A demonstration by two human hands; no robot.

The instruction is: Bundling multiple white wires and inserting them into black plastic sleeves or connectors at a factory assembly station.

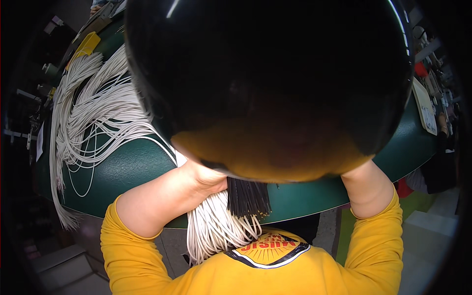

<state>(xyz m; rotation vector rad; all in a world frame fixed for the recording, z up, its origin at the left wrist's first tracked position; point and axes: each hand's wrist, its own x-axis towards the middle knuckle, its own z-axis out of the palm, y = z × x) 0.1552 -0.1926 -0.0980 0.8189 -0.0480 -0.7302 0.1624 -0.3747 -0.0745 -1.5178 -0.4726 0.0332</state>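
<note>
Workshop: white wires point(105, 109) heaped across green worktable point(120, 169), bundled black wires point(247, 196) near edge.

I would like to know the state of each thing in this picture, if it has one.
Left white wires: loose, partly off the table
Front white wires: bunched, partly off the table
Black wires: bunched, tips showing
Left hand: partly hidden by the dark round object
Right hand: hidden too
Yellow sleeves: pushed up

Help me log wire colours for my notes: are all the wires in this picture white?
No, a bundle of black wires shows right beside the white wires near the left hand.
</note>
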